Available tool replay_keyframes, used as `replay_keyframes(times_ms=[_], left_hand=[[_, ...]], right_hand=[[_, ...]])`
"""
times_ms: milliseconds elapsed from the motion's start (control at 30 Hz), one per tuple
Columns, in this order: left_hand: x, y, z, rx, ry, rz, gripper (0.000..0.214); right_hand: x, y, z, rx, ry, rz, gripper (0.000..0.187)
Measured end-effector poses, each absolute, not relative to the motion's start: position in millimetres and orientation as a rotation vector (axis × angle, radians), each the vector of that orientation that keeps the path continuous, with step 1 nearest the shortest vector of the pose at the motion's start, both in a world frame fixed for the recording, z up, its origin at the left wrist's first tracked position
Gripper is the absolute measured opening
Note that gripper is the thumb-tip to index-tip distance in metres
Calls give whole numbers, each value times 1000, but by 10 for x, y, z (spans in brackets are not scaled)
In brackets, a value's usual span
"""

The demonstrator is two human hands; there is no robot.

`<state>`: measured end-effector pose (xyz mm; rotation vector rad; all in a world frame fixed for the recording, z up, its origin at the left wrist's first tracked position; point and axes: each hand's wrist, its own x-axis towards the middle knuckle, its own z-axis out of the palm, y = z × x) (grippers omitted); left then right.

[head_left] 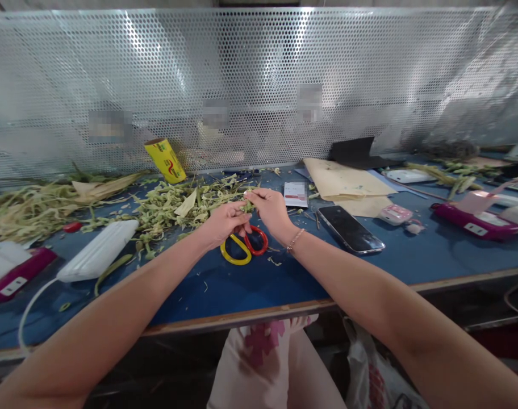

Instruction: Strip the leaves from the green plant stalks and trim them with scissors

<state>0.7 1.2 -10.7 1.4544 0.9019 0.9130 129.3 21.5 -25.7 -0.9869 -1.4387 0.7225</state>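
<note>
Reaching over the wood-edged blue worktop (225, 295), beyond a white plastic bag (370, 378) with unreadable red print underneath. Flanked at left by a magenta tissue box (23, 278) and a glossy white oblong device (99, 251) with a cable, and at right by a black smartphone (350, 228), all likely put aside to free the middle. Bent over yellow-and-red-handled scissors (235, 261), loops towards the body, perhaps for easy picking up, with blades hidden; hard to tell whether touching the left hand (231, 222). Pinching a small green plant piece (249, 207) between the fingertips of both hands, with left and right hand (271, 213) curled close together, apparently for fine control. Working just beside a loose heap of green plant pieces (169, 199), probably for short reaches. Facing, past the right hand, a small white packet (295, 194) with a red stripe and blurred lettering. Facing, past the heap, a tilted bright yellow tube (167, 160) with dark and red printing, brand not legible, before a perforated metal panel (250, 68).
</note>
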Motion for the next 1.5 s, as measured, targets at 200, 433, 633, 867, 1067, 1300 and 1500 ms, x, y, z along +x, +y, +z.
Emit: replay_keyframes(times_ms=[200,433,633,867,1067,1300,1500], left_hand=[[6,10,-133,1419,884,933,49],[-31,31,-152,1459,883,1005,54],[-40,36,-168,1438,901,1064,47],[-36,73,-202,1282,932,1190,23],[-19,104,-270,1479,1060,1243,25],[29,44,-168,1230,887,1287,22],[20,83,-149,1192,875,1311,24]], right_hand=[[1352,221,-207,-983,-1542,727,25],[1440,257,-211,-983,-1727,660,21],[1433,284,-237,-1012,-1950,717,29],[1398,214,-188,-1024,-1993,579,30],[1348,140,-197,-959,-1995,565,35],[1342,151,-179,-899,-1933,689,38],[1297,197,-214,-776,-1783,965,29]])
